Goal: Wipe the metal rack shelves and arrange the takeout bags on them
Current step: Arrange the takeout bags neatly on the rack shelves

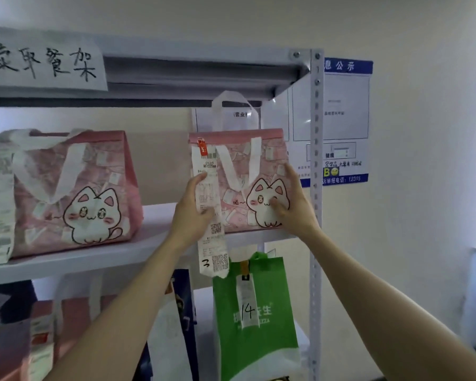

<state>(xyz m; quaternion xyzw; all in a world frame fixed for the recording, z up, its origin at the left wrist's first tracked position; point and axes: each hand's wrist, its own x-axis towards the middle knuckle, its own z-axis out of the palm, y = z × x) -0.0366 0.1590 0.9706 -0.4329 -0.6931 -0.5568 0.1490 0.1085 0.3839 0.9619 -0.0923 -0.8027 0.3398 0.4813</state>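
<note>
Two bare forearms reach up from the bottom edge toward the pink cat bag [237,213], which stands upright on the rack's middle shelf [157,218], at its right end. The left hand [193,207] clasps the bag's left edge, thumb pressed onto the long receipt [215,243] fixed to the front. The right hand [294,204] clasps the bag's right edge, thumb laid across the printed cat face and fingers reaching up along the side. The bag sits squeezed between both hands.

The receipt hangs down from the bag past the shelf's front lip, and its tail covers the upper left corner of a green bag [259,339] on the shelf below. A tag marked 14 [248,309] hangs on that green bag. Just right of the pink cat bag rises the rack's perforated upright post [316,188], close to the right hand's knuckles. Above the bag, its rear white handle stands up close under the top shelf [204,75].

Left of the pink cat bag, well apart on the same shelf, stands a second pink bag [74,193] with the same cat print. Up and left, a handwritten paper sign [41,61] hangs on the top shelf's edge. Behind and to the right, a blue-bordered notice [344,116] is on the wall. Below and left stands a dark blue and white bag [176,325].
</note>
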